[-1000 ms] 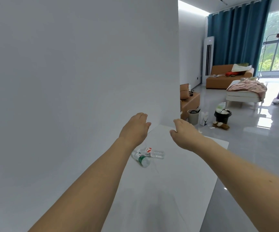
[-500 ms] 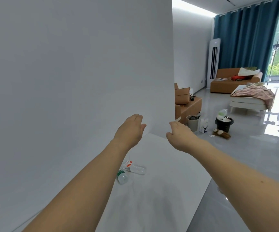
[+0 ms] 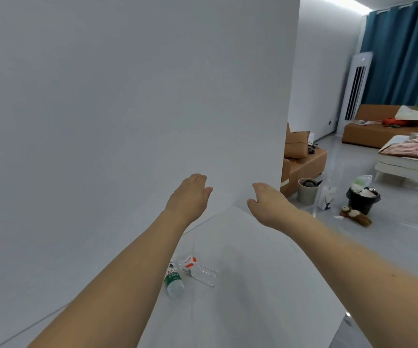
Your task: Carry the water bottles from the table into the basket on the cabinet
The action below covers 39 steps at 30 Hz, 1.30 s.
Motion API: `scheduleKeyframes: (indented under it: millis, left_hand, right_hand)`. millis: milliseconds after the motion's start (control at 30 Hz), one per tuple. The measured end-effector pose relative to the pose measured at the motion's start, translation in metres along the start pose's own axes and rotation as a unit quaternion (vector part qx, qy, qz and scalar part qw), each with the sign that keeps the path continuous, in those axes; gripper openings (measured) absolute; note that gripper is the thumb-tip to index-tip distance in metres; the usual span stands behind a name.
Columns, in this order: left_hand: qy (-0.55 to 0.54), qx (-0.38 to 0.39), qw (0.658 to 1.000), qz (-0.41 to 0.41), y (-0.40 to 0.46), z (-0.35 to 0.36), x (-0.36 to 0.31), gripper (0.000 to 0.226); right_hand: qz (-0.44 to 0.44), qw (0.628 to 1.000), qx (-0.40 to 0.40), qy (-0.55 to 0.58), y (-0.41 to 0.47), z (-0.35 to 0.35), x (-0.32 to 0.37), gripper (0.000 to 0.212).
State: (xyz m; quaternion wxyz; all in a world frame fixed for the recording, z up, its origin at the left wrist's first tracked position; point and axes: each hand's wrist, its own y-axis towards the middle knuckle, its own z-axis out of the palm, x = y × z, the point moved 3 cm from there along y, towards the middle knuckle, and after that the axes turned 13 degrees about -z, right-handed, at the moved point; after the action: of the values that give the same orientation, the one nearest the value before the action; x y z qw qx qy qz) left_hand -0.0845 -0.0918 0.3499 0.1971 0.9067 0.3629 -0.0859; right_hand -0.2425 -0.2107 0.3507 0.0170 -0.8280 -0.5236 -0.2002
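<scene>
View: looked forward and down along two bare forearms stretched out over a white tabletop (image 3: 253, 297), with a plain white wall close on the left.
Left hand (image 3: 190, 197): held out palm down above the far part of the tabletop, fingers loosely bent, nothing in it.
Right hand (image 3: 269, 202): held out level with the left hand, near the tabletop's far corner, fingers relaxed and curved downward, nothing in it.
Green-label bottle (image 3: 174, 281): clear water bottle, lay on its side on the tabletop, just right of the left forearm, nearer than both hands and touched by neither.
Red-label bottle (image 3: 197, 268): clear water bottle, lay on its side just right of the green-label bottle, the two close together at their far ends; contact between them could not be told.
Basket and cabinet: not seen.
Far right: glossy pale floor (image 3: 391, 247); tan sofa (image 3: 378, 126) before blue curtains (image 3: 403, 51); tall white air conditioner (image 3: 356, 89) left of the sofa.
Middle right: low white bed (image 3: 408, 162) with a pink patterned cover; tan bench (image 3: 303, 164) with a cushion beside the wall edge.
On the floor: pale bin (image 3: 307, 193), black bin (image 3: 362, 197) filled with litter, brown plush toy (image 3: 356, 216) just nearer than the black bin.
</scene>
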Motion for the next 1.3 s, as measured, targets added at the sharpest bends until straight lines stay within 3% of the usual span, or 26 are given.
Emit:
scheduleKeyframes:
  millis: [200,333,533,700,800,867,1000,1100,1167,1300]
  left_hand:
    - [0.0,0.034,0.995,-0.093,0.036,0.041,0.046,0.05]
    - [-0.02,0.059,0.974,-0.217,0.04,0.071,0.094,0.051]
    - [-0.072,0.101,0.899,-0.421,0.018,0.12,0.16,0.053]
    - [-0.143,0.129,0.821,-0.538,0.027,0.192,0.214,0.053]
    - [-0.202,0.143,0.78,-0.575,0.046,0.246,0.244,0.013]
    - [-0.233,0.149,0.761,-0.587,0.058,0.284,0.26,0.02]
    - [-0.304,0.171,0.705,-0.618,0.064,0.354,0.293,0.047]
    - [-0.348,0.164,0.675,-0.63,0.058,0.386,0.315,0.069]
    - [-0.404,0.158,0.637,-0.637,0.055,0.389,0.318,0.067]
    - [-0.496,0.129,0.588,-0.626,0.045,0.385,0.326,0.038]
  right_hand:
    - [-0.028,0.997,0.066,0.037,0.063,0.057,-0.014,0.049]
    - [-0.039,0.985,0.138,0.097,0.098,0.113,-0.023,0.058]
    - [-0.05,0.956,0.235,0.169,0.144,0.201,-0.029,0.06]
    - [-0.05,0.935,0.303,0.174,0.181,0.295,-0.032,0.059]
    - [-0.048,0.929,0.335,0.15,0.197,0.363,-0.036,0.063]
    - [-0.043,0.927,0.348,0.137,0.205,0.406,-0.039,0.068]
    - [-0.035,0.933,0.339,0.118,0.214,0.468,-0.046,0.082]
    - [-0.04,0.958,0.27,0.093,0.216,0.483,-0.052,0.08]
    - [-0.038,0.966,0.241,0.088,0.217,0.486,-0.054,0.075]
    - [-0.052,0.973,0.213,0.077,0.217,0.489,-0.053,0.073]
